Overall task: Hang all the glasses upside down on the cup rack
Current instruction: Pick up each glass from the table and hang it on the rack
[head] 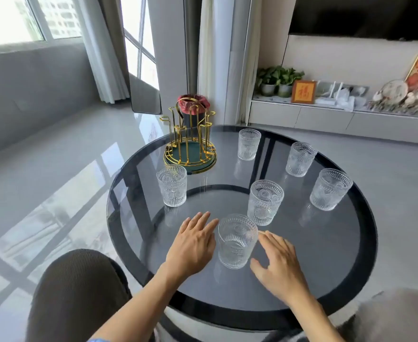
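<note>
Glass tumbler (237, 240) upright between open, empty left hand (193, 245) and right hand (280, 262).

This is a living room in a home. A long grey upholstered sofa (30, 90) runs under a bright window with pale curtains (104, 58), through which tall buildings show. A large black wall-mounted television screen (363, 16) hangs above a low white media shelf (301, 117) that carries two potted green plants (278, 80), a small orange framed picture (303, 92) and other ornaments. The pale glossy tiled floor (54, 169) mirrors the window. A round smoked-glass surface (326, 267) stands in the middle.
</note>
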{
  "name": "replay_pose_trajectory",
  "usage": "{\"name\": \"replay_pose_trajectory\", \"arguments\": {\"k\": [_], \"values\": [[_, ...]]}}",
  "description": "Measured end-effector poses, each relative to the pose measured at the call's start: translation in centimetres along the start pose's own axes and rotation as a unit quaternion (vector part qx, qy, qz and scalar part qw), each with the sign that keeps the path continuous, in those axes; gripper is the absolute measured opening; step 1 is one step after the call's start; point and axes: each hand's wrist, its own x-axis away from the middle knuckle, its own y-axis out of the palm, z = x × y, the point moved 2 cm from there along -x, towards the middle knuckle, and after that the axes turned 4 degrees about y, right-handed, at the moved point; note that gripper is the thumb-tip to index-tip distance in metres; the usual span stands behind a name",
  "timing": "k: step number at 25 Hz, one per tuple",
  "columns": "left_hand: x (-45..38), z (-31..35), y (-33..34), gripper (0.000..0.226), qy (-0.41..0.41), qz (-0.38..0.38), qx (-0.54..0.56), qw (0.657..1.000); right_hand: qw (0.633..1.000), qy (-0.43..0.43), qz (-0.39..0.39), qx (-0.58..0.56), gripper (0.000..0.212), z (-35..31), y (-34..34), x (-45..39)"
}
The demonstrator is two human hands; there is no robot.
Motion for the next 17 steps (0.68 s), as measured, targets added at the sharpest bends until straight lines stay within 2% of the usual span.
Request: {"name": "replay_pose_trajectory", "arguments": {"k": [3,5,7,9,13,15,17], "values": [[-0.3,0.5,-0.3,0.053,0.009,0.009,-0.022,1.0,0.993,0.035,-0.079,-0.084,0.086,-0.4,0.3,0.4],[-0.6,0.5,-1.1,0.052,0.036,-0.041,-0.063,0.996,0.977,0.088,-0.093,-0.17,0.098,-1.3,0.9,0.3],[-1.2,0.2,-2.8,0.048,0.084,-0.112,-0.095,0.986,0.971,0.106,-0.059,-0.206,0.095,-2.4,1.0,0.1],[-1.8,-0.4,-5.3,0.042,0.114,-0.13,-0.079,0.982,0.963,0.105,-0.055,-0.243,0.083,-3.4,0.8,0.0],[-3.3,-1.7,-10.6,0.032,0.134,-0.013,0.096,0.986,0.942,0.074,-0.021,-0.326,0.078,-5.7,-0.9,-1.8],[-4.7,-2.7,-13.5,0.027,0.123,0.038,0.175,0.976,0.933,0.054,-0.003,-0.356,0.082,-7.8,-2.9,-4.2],[-6.9,-4.2,-16.6,0.025,0.101,0.124,0.233,0.959,0.925,0.028,0.023,-0.379,0.085,-9.4,-5.6,-7.9]]}}
